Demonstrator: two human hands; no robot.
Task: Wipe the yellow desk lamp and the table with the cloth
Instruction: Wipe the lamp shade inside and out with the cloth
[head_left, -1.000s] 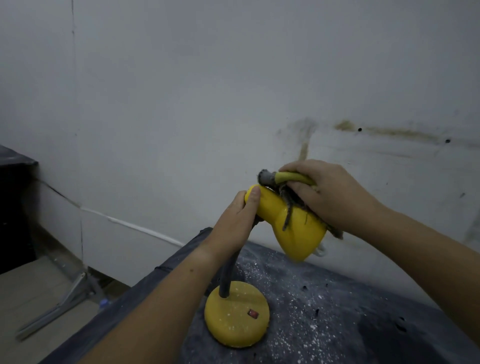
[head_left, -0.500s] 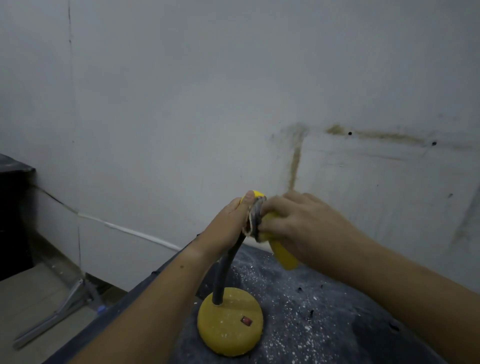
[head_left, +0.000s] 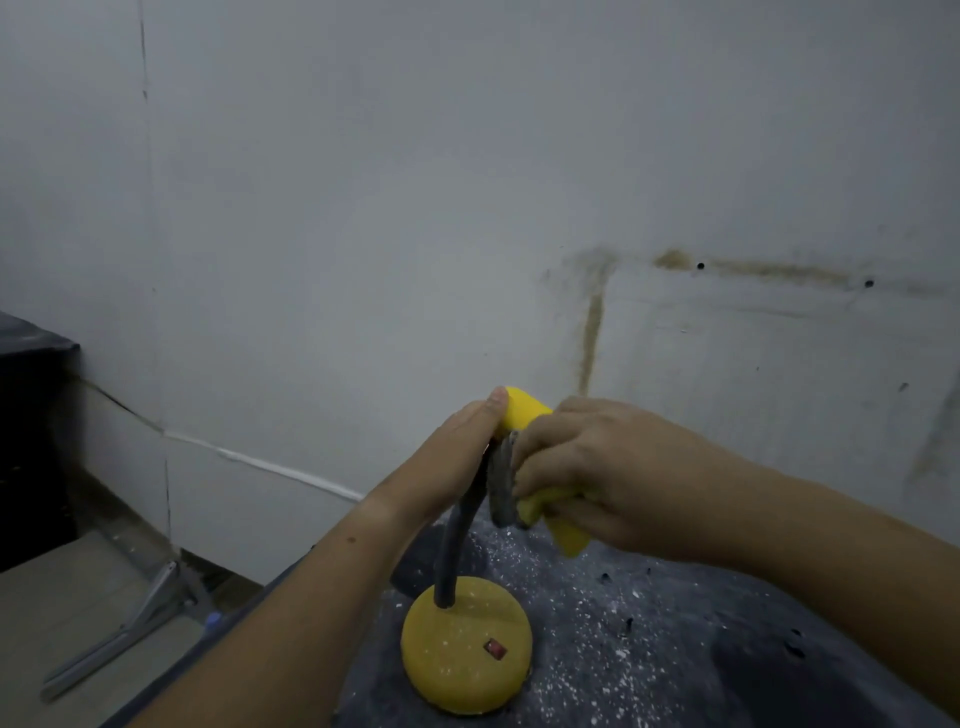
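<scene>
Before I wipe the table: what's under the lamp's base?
The base sits on the dusty table, white specks all around it. Whether dust lies beneath is hidden by the base itself.

The light is dim and flat, with a grey-blue tone. The wall (head_left: 467, 182) is brightest in the middle of the frame and becomes dark toward the corners. No hard shadows or glare appear. The whole picture is soft, and straight lines bend at the left edge.
</scene>
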